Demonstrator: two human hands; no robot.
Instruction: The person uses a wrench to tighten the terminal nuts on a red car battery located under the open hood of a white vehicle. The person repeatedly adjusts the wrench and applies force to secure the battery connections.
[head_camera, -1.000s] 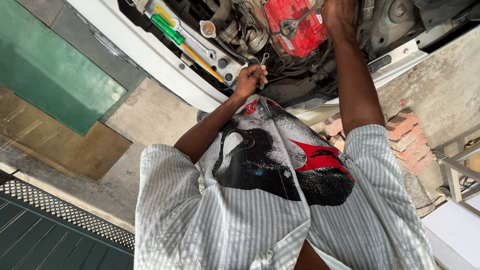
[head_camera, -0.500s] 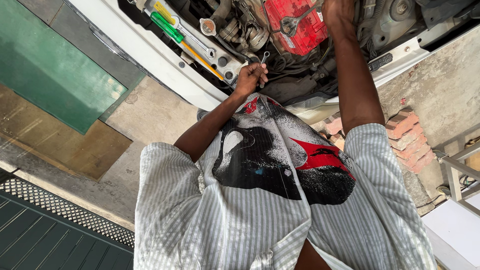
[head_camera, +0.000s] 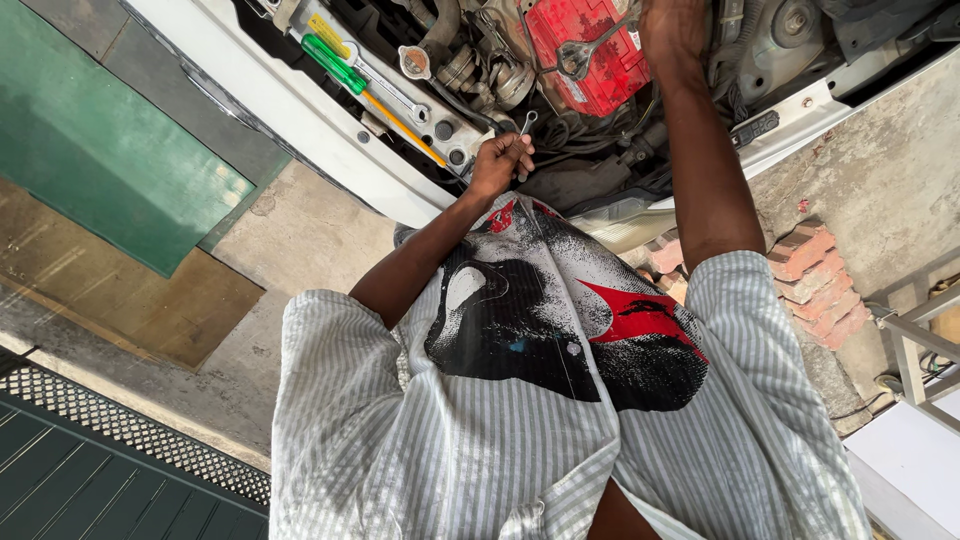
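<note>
Red battery (head_camera: 585, 50): rectangular, a ring spanner (head_camera: 590, 55) lying on top. Right hand (head_camera: 672, 25) rests just beside it, fingers' grip indeterminate. Left hand (head_camera: 500, 160), below-left of battery, fingers clenched around small spanner (head_camera: 524, 125).

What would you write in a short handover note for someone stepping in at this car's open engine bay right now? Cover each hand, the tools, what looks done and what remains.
Left hand: closed on a small spanner at the front of the engine bay.
Right hand: reaching deeper in, resting beside the red battery; whether it grips anything cannot be seen.
A larger spanner lies on the battery. A green screwdriver and a yellow-handled tool lie on the front panel.
Done: bonnet open, tools laid out.
Left: work around the battery seems unfinished.
</note>
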